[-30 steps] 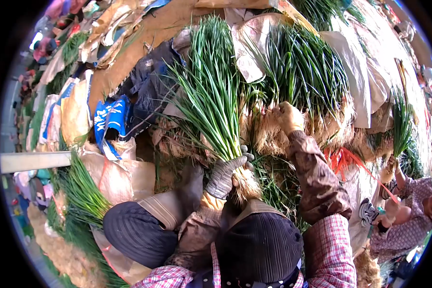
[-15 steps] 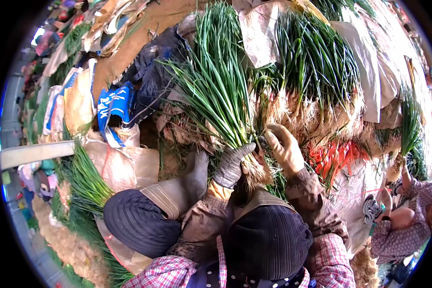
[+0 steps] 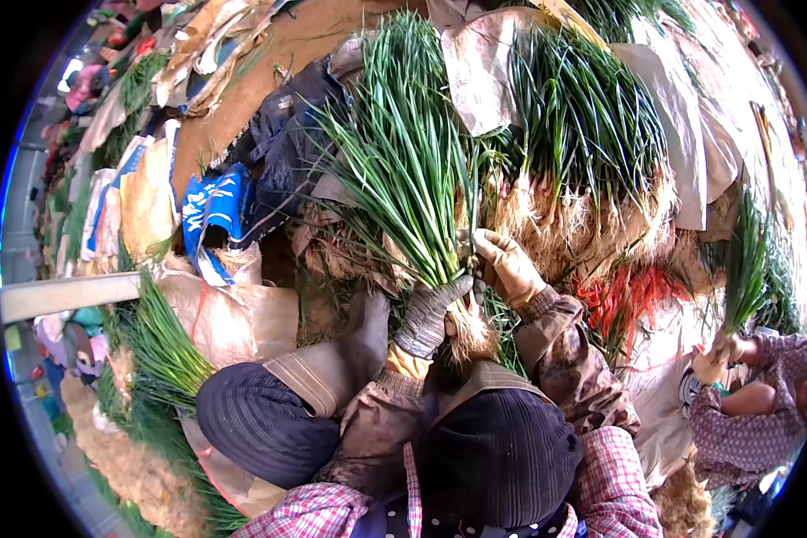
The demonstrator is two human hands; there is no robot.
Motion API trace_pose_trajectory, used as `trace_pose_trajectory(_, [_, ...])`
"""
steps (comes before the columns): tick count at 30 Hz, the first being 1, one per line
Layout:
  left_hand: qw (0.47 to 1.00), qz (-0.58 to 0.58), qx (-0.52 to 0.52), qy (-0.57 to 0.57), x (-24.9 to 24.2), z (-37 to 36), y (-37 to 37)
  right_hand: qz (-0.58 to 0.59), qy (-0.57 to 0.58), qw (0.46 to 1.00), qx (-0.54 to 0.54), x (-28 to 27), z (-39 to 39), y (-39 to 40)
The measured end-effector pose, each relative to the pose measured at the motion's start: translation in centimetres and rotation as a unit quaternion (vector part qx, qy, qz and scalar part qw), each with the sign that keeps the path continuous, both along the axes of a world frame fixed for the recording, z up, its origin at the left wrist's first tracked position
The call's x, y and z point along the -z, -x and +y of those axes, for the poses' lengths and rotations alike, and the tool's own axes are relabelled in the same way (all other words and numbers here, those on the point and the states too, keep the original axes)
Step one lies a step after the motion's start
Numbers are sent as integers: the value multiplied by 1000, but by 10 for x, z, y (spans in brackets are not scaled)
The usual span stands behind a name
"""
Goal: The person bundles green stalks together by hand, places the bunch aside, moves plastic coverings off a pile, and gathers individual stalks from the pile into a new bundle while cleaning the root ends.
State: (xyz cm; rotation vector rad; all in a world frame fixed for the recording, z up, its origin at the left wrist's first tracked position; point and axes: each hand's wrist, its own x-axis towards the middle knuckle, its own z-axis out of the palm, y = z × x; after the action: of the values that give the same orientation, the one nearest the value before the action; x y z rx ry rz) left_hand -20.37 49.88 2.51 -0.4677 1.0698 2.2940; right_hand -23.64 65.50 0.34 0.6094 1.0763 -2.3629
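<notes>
My left hand (image 3: 429, 316), in a dark grey glove, is closed around the lower stalks of a big bunch of green onions (image 3: 412, 188). The leaves fan out upward from that grip, and pale stringy roots (image 3: 471, 334) hang below it. Just right of the bunch is my right hand (image 3: 509, 271), wearing a tan work glove. Its thumb and fingers are pinched together at the bunch's right edge, on what looks like a thin green onion stalk (image 3: 472, 215).
More green onions (image 3: 592, 117) lie in a thick row, roots toward me. Red ties (image 3: 632, 296) are heaped below them. Another bunch (image 3: 175, 345) rests by my left knee. A blue printed sack (image 3: 215, 211) lies at left. Another person (image 3: 753, 403) at right holds green onions.
My right hand has come down and left, and its open fingers have closed at the bunch's edge. The left hand keeps its grip, slightly lower. The other person's bunch has moved down and left.
</notes>
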Motion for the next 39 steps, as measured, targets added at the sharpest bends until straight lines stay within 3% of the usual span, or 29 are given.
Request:
trace_pose_trajectory(3, [1000, 12, -12, 0, 6, 1, -3, 28, -25, 999, 30, 7, -5, 0])
trace_pose_trajectory(4, [1000, 12, -9, -8, 14, -1, -3, 26, -25, 999, -6, 17, 0, -2])
trace_pose_trajectory(5, [1000, 15, -14, 2, 14, -2, -2, 61, -132, 989, -28, 12, 2, -3])
trace_pose_trajectory(6, [1000, 18, -18, 10, 14, -3, -3, 96, -238, 965, -48, 5, 0, -7])
trace_pose_trajectory(7, [997, 48, -16, 62, 43, -6, -6, 123, -292, 949, -12, 0, -9, -14])
trace_pose_trajectory(10, [988, 105, -71, 90, 44, 0, -7, 224, -427, 876, -24, 7, -13, -34])
trace_pose_trajectory(11, [996, 66, -35, 41, 34, -2, -7, 236, -457, 857, -28, 27, -4, -36])
trace_pose_trajectory(12, [1000, 27, 3, -9, 24, -4, -6, 255, -565, 784, -25, 19, -3, -34])
trace_pose_trajectory(14, [1000, 1, 20, 17, 38, -5, -5, 168, -733, 630, -194, 37, 13, -31])
trace_pose_trajectory(15, [998, 21, 18, 49, 34, -5, -3, 120, -675, 642, -342, 39, 23, -31])
trace_pose_trajectory(16, [996, 37, 16, 84, 30, -7, -4, 204, -663, 589, -414, 41, 29, -39])
trace_pose_trajectory(17, [990, 95, 19, 101, 39, -11, -9, 215, -653, 627, -366, 46, 33, -42])
trace_pose_trajectory(18, [995, 40, 53, 74, 50, -12, -4, 224, -641, 662, -318, 44, 35, -39])
trace_pose_trajectory(20, [996, 2, 68, 49, 51, -19, -2, 232, -460, 836, -190, 37, 42, -31])
trace_pose_trajectory(22, [994, -53, 47, 80, 26, -21, 4, 244, -420, 839, -244, -19, 26, -17])
trace_pose_trajectory(23, [991, -73, 48, 103, 14, -22, 7, 224, -406, 843, -273, -23, 21, -15])
trace_pose_trajectory(24, [984, -84, 63, 141, -2, -24, 11, 264, -423, 839, -215, -22, 12, -19])
trace_pose_trajectory(25, [976, -95, 79, 177, -18, -26, 15, 274, -448, 820, -226, -18, 9, -17])
trace_pose_trajectory(28, [878, -28, 78, 472, 28, 2, 8, 330, -530, 760, -182, -11, -1, -17])
trace_pose_trajectory(30, [810, -17, 134, 571, 31, 3, 11, 376, -588, 700, -153, -3, -6, -20])
trace_pose_trajectory(31, [860, 0, 92, 502, 31, 1, 6, 380, -638, 646, -178, 0, -6, -20])
trace_pose_trajectory(32, [839, -47, 104, 533, 31, 3, 10, 390, -673, 595, -202, 0, -6, -21])
trace_pose_trajectory(33, [935, -61, 88, 337, 29, -10, 9, 424, -680, 572, -175, 6, -4, -20])
trace_pose_trajectory(34, [957, -46, 46, 281, 28, -6, 8, 458, -685, 547, -150, 15, -1, -20])
trace_pose_trajectory(37, [998, 17, 10, 52, -8, -12, 2, 399, -672, 616, -99, 31, 6, -19])
trace_pose_trajectory(38, [997, 26, -15, 70, -21, -8, 1, 400, -648, 647, 26, 40, 16, -12])
trace_pose_trajectory(39, [998, 46, -1, 40, -6, -12, -1, 356, -667, 654, -3, 50, 33, -8])
